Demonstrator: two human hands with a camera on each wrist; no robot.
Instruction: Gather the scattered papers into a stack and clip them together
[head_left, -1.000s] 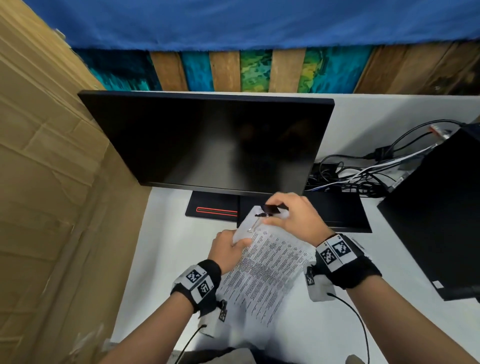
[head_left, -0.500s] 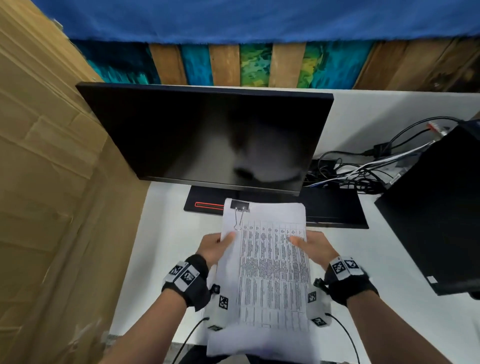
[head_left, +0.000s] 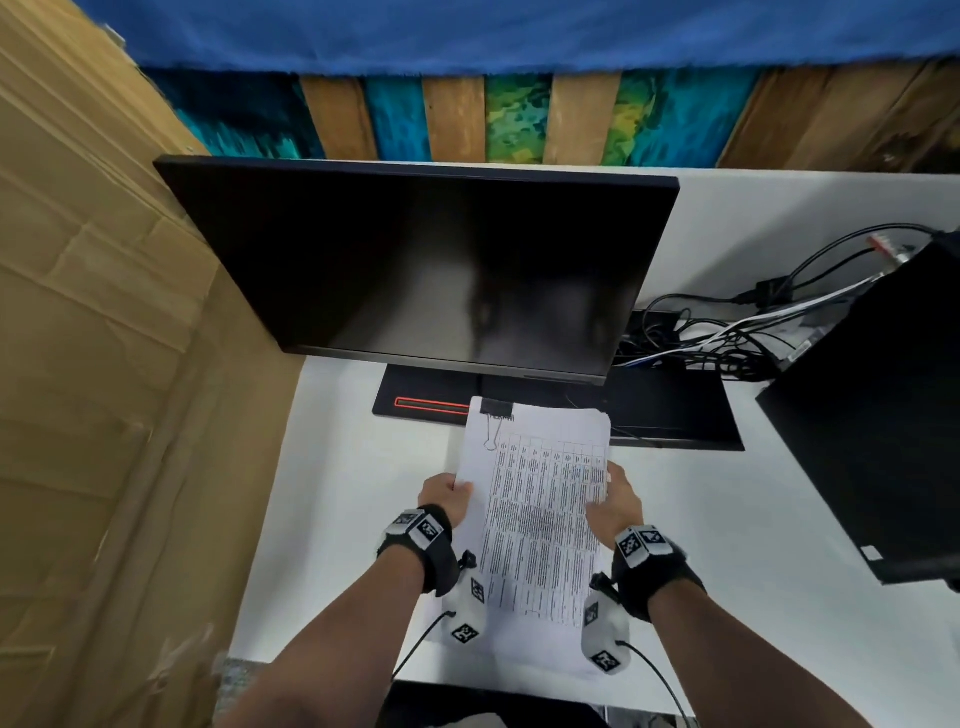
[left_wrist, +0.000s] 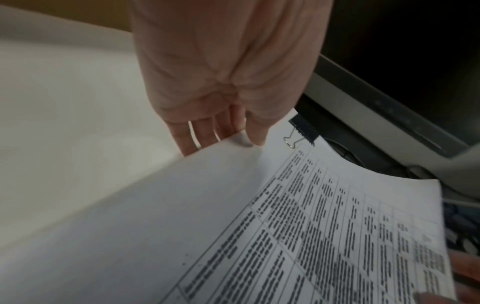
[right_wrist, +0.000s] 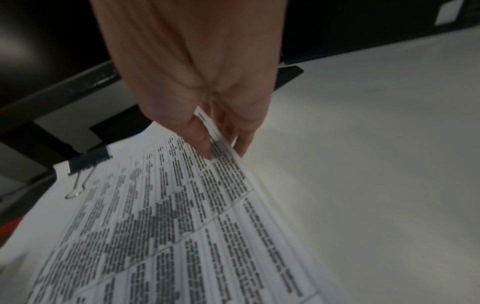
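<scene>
- While the stack of papers (head_left: 540, 519) is held up just above the white desk (head_left: 727, 519), it's pinched on both long edges: the left hand (head_left: 447, 496) has its thumb on top and fingers (left_wrist: 205, 135) underneath, and the right hand (head_left: 613, 501) grips the opposite edge the same way, thumb on the print, fingers below.
- The sheets are thin white paper, slightly curved, with edges fanned a bit on the right side.
- A ruled table of dense black text is printed on the top sheet; it's too blurred to be read.
- A black binder clip (head_left: 497, 410) with silver wire loops is clamped on the far left corner.
- A dark glossy monitor (head_left: 415, 270) is seen behind, its flat black base (head_left: 431, 402) marked with a red outlined strip.
- Tangled cables (head_left: 727, 343) and a black box (head_left: 883, 441) are off to the right; cardboard (head_left: 93, 364) lines the left.
</scene>
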